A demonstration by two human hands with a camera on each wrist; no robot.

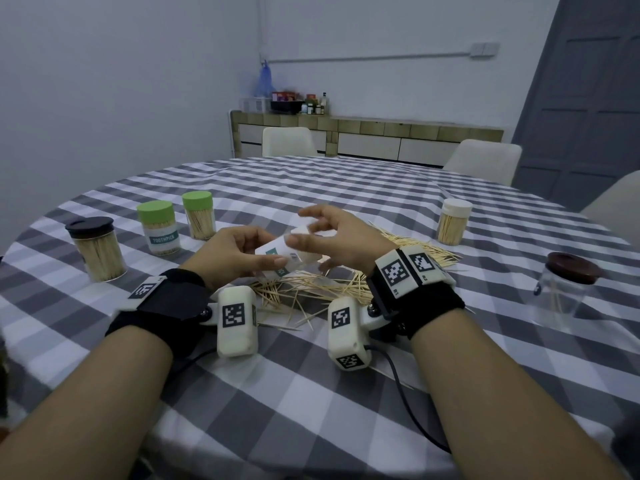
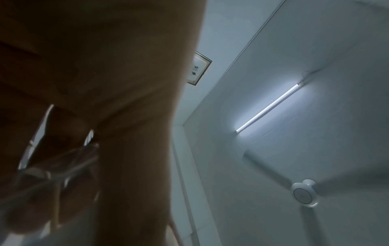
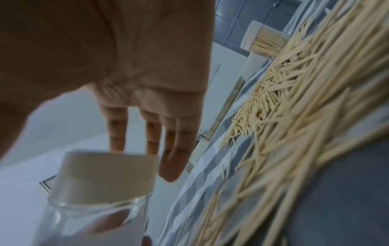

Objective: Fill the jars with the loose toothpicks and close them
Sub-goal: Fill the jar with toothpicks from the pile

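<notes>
Left hand [image 1: 235, 252] gripping a clear jar [image 1: 284, 258] above the near toothpick pile [image 1: 311, 289], tilted, cream lid [image 3: 109, 174] pointing far-right. Right hand [image 1: 341, 240] right at the lid, fingers spread, not gripping yet.

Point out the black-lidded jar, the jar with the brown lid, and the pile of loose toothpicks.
black-lidded jar [image 1: 98, 258]: head view, on its toothpick-filled clear wall.
jar with the brown lid [image 1: 559, 299]: head view, on its clear, nearly empty wall.
loose toothpicks [image 1: 311, 289]: head view, on the pile's middle, below the hands.
</notes>
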